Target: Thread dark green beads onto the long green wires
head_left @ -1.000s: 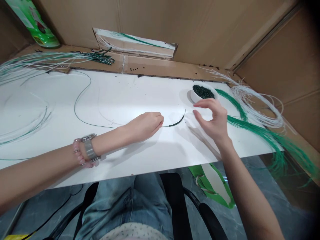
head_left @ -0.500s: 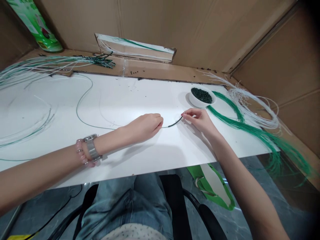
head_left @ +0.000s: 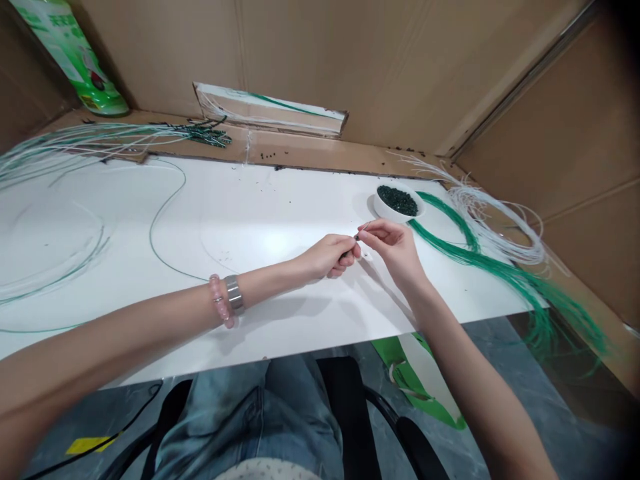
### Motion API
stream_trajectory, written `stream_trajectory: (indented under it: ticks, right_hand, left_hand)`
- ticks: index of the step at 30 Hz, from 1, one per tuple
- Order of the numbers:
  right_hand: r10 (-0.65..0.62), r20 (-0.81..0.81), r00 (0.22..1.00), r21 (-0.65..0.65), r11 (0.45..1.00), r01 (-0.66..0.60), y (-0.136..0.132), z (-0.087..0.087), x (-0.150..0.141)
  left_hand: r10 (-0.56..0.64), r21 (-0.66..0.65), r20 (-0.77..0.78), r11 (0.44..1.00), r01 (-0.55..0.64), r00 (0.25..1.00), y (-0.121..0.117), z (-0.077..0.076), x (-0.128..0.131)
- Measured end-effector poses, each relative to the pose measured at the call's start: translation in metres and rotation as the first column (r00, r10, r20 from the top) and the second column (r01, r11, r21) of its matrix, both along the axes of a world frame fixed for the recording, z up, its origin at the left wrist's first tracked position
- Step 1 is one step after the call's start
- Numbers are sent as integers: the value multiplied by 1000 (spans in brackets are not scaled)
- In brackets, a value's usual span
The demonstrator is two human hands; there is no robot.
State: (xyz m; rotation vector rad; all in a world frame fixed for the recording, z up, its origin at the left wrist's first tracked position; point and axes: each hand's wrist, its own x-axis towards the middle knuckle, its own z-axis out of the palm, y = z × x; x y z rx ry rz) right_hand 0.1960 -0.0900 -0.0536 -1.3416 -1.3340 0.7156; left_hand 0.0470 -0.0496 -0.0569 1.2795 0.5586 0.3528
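Observation:
My left hand (head_left: 333, 255) is closed in a pinch on a thin green cord (head_left: 167, 203) strung with small dark beads near its end. The cord curves away to the left across the white tabletop (head_left: 260, 220). My right hand (head_left: 393, 245) meets the left one, its fingers pinched on the cord's tip just beside the left fingertips. A small white bowl (head_left: 396, 203) of dark green beads stands just behind my right hand.
A bundle of green cords (head_left: 500, 270) and a coil of white cords (head_left: 493, 217) lie at the right. More cords (head_left: 75, 137) spread over the left side. Cardboard walls (head_left: 350, 60) enclose the table. A green bottle (head_left: 75, 60) stands far left.
My right hand came down from near the bowl and pinched the cord's end. My left hand slid right along the cord over the beads until both hands met.

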Motion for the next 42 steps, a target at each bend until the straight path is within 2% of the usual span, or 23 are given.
stream_trajectory:
  ticks: [6,12,18,26,35,42]
  right_hand:
    - [-70,121,990,128,990,55,-8,-6,-8]
    - [-21,195,981,148,989,-8,-16,-7,-4]
    - [53,59,997,38,998,-56,-15,-1,-3]
    - [59,-140,988,-98,993,-74,-9,-2,-1]
    - [30,-231,973,-101,993,-55,-6,-6,-1]
    - [-16,-203,979,-76,997,0,-5,-7,-4]
  left_hand:
    - [17,-166,30,986,-12,999,1,-1,-3]
    - [44,-195,33,980,-37,999,2,-6,-1]
    - [44,-159,33,987,-38,998,0,-4,-3]
    - [32,-106,36,994,-29,999,-1,-5,-3]
    - [-8,-112,41,994,12,999,0,-4,-5]
    - [8,-115,59,993,-1,998,-1,-5,-5]
